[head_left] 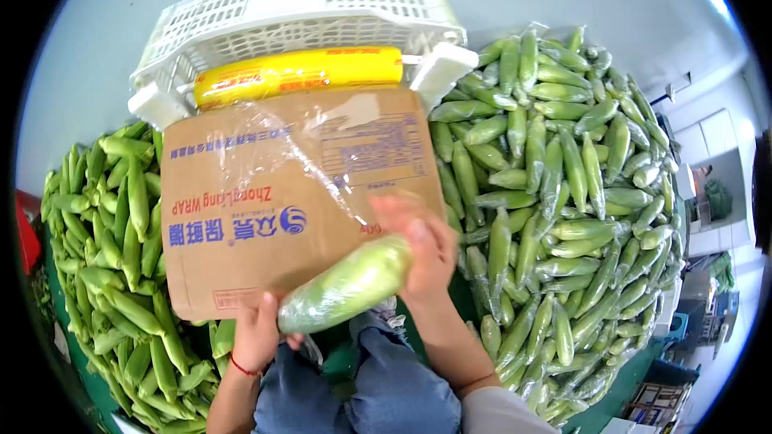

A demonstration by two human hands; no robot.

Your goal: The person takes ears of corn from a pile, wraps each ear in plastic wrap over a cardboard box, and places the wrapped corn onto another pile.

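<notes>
Cardboard box [322, 201], wrapped corn [346, 285] across near edge

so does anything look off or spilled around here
The cardboard box looks a little odd: its printing appears upside down in this view. The held corn shows no obvious damage, and I see no spill.

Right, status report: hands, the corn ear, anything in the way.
Left hand on one end of the corn ear; right hand, blurred, at the other. Ear tilted, clear film on it. No obstruction seen between the hands.
</notes>
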